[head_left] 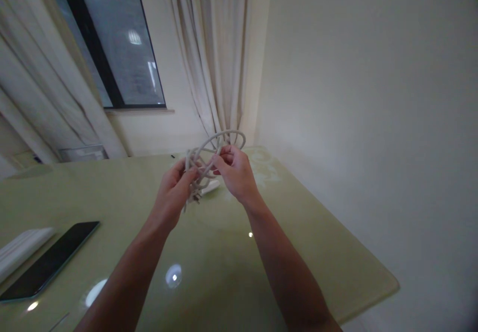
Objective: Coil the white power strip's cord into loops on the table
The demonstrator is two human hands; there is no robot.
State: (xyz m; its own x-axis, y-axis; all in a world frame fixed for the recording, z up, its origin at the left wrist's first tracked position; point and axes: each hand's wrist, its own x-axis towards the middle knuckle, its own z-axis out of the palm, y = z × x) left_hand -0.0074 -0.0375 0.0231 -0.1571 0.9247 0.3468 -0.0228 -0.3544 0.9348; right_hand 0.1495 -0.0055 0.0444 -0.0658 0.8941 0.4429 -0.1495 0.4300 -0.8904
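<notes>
A bundle of looped white cable [204, 163] is held up over the table, its strands crossing in a loose tangle. On its left side my left hand [175, 190] is closed round several strands, thumb on top. My right hand [234, 170] pinches a strand at the right side, where one wide loop arches above the fingers. A plug with metal prongs [196, 198] hangs at the lower end of the bundle. Just behind and below it a white object [211, 187] shows in part; whether it joins the cable I cannot tell.
The glossy greenish table [291, 222] reaches to a wall [366, 113] on the right. At left lie a dark flat tablet-like device [52, 257] and a long white object [24, 247]. Curtains [212, 48] and a window [119, 38] stand beyond the far edge.
</notes>
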